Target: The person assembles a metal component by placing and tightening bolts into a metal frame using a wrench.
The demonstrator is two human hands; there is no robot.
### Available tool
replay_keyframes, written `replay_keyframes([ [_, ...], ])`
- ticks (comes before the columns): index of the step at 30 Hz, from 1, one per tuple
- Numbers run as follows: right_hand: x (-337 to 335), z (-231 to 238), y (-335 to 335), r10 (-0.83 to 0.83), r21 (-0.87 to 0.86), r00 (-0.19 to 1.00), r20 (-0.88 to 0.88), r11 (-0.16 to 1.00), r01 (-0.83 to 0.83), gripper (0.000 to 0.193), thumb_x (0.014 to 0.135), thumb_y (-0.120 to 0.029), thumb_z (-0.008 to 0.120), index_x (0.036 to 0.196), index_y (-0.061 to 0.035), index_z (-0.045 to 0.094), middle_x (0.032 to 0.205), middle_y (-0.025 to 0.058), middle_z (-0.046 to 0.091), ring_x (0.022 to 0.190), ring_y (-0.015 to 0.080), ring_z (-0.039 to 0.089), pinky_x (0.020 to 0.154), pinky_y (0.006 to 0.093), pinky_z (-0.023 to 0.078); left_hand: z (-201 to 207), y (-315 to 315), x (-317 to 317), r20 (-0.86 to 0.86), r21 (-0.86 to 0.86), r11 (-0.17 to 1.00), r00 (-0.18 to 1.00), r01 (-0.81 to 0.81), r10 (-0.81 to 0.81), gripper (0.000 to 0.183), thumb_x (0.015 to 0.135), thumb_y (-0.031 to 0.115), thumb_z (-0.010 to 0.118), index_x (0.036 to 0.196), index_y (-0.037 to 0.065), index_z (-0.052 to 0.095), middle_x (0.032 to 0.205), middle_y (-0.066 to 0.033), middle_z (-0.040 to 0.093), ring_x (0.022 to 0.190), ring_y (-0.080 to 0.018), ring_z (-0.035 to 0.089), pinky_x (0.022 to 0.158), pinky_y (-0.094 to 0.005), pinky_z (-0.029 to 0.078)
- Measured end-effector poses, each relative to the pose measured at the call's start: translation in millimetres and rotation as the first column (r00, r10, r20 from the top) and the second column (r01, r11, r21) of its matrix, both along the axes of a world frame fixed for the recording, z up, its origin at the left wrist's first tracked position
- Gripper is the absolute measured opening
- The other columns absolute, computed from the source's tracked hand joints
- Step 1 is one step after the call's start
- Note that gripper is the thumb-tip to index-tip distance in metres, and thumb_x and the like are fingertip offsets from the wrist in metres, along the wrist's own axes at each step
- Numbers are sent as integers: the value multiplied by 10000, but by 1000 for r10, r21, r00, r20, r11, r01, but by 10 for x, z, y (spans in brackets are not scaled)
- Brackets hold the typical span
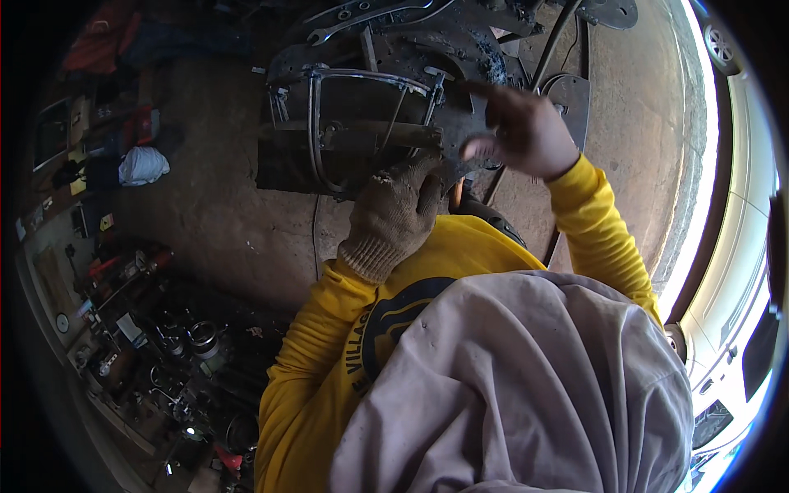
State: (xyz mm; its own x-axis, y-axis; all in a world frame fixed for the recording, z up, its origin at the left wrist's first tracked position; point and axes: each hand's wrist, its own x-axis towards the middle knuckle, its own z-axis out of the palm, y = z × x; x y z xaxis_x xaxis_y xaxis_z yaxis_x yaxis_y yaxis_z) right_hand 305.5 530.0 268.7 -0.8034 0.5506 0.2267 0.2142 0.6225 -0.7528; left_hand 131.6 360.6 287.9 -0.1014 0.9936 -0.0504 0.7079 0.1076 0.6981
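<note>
My left hand (390,215) wears a knitted work glove and is at the near edge of a dark metal workbench (386,59). Its fingers curl closed, and whatever they hold is hidden. A bent frame of metal rods (316,123) lies just beyond it on the bench. My right hand (530,135) is bare, raised over the right part of the bench. Its index finger stretches toward the frame's right end, with the thumb apart and nothing visible in it. Beside the left glove, a small orange piece (457,195) shows.
An open-ended wrench (370,20) lies at the bench's far side. A dark hose or bar (555,45) crosses its right part. On the left floor are many tools and metal parts (201,337) and a pale cloth bundle (143,166). A light-coloured car (731,255) stands at right.
</note>
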Motion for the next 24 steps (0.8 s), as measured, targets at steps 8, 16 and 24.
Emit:
replay_keyframes([
  [8, -960, -698, 1264, 30, 420, 663, 748, 752, -508, 348, 947, -194, 589, 1239, -12, 644, 1147, 162, 686, 989, 276, 680, 832, 396, 554, -216, -24, 16, -561, -101, 982, 806, 159, -188, 200, 926, 114, 631, 1085, 16, 699, 1290, -153, 673, 855, -274, 724, 692, -362, 576],
  [16, -1472, -889, 1354, 149, 378, 966, 209, 899, -221, 337, 916, -210, 572, 1201, -69, 684, 1196, 211, 676, 1117, 408, 642, 1007, 465, 499, -122, 26, 86, -635, 253, 946, 773, 201, 6, 233, 911, 151, 693, 1094, 6, 700, 1231, -123, 688, 804, -266, 695, 637, -356, 566],
  [24, -1716, -582, 1310, 151, 288, 830, 537, 892, -348, 343, 922, -226, 561, 1204, -90, 701, 1145, 215, 699, 1066, 401, 682, 894, 495, 563, -206, 52, 88, -439, 59, 998, 898, 7, 19, 323, 933, 179, 661, 1230, 50, 669, 1065, -140, 731, 822, -280, 726, 692, -377, 592],
])
